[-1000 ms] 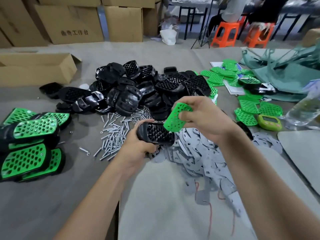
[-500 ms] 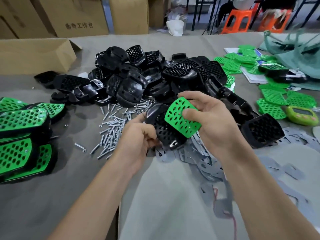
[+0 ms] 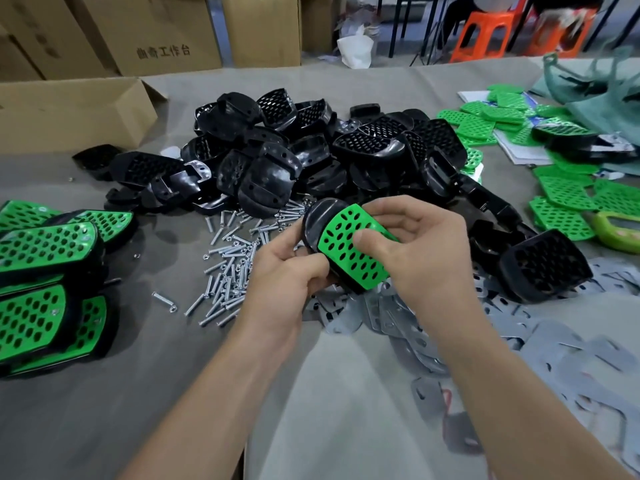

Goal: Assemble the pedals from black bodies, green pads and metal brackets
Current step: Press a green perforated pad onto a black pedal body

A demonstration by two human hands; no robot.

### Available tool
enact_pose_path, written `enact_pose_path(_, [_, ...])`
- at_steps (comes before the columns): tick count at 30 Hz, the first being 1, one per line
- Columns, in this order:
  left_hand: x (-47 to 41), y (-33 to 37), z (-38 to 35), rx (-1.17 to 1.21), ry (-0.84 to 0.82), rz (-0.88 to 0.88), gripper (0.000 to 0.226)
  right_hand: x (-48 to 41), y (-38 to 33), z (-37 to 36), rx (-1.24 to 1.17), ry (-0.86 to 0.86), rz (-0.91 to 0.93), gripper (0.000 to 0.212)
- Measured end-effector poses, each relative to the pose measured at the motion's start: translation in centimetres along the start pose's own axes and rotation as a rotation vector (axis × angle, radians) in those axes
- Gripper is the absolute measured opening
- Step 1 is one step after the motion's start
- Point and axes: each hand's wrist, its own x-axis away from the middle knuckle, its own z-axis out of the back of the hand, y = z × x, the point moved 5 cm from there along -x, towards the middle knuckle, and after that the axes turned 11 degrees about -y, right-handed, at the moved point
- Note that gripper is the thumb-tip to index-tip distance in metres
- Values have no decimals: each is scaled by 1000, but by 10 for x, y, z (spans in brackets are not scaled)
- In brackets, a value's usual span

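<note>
Both hands meet over the middle of the table [image 3: 86,393]. The left hand [image 3: 287,271] grips a black body [image 3: 316,220] by its near left edge, fingers curled tight around it. The right hand [image 3: 422,251] holds a green pad [image 3: 346,258] flat on the face of that body. Its thumb presses on the perforated surface and its other fingers curl over the pad's far edge. The pad covers most of the body, and only the rounded far end shows black. I can't tell whether the pad is fully seated.

Directly behind the hands rises a heap of black bodies [image 3: 311,150]. A lone black body [image 3: 547,265] lies face up to the right of the right hand. Flat grey metal brackets [image 3: 571,348] spread under the hands and off to the right, and the wrists hide some of them. A scatter of screws [image 3: 228,268] lies just left of the left hand, reaching the foot of the heap.

At the far left, finished pedals [image 3: 45,251] are stacked with their green faces up. Loose green pads [image 3: 568,202] litter the right side, next to a yellow-green gadget [image 3: 620,233] at the frame's edge. A cardboard box [image 3: 69,112] lies on the table's far left, with brown cartons [image 3: 156,32] behind it. A teal bag [image 3: 606,98] slumps at the far right, and orange stools [image 3: 485,32] stand beyond the table.
</note>
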Motion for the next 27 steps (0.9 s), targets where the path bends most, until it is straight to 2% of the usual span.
enact_pose_path(2, [0,1,-1,10,-14,-13,53,2,-2,0,77,75,16,29])
enact_pose_path(6, [3,5,-2,5,22,-55,32,10,-3,-4,136,158,41,24])
enact_pose_path(10, [4,5,-2,1,62,-93,31,13,-2,0,265,216,21,24])
enact_pose_path(13, [5,7,-2,1,51,-102,31,5,6,0,91,91,-31,25])
enact_pose_path(17, [5,9,-1,29,15,-102,34,0,14,-7,-24,-76,-104,25])
enact_pose_path(20, [7,10,0,80,-23,-88,39,-1,16,-11,-105,-219,-170,33])
enact_pose_path(24, [9,7,-2,29,-37,-63,40,-1,15,-6,-185,-208,-169,28])
enact_pose_path(27, [9,8,-2,-25,1,-69,29,1,15,-4,-225,-197,-177,30])
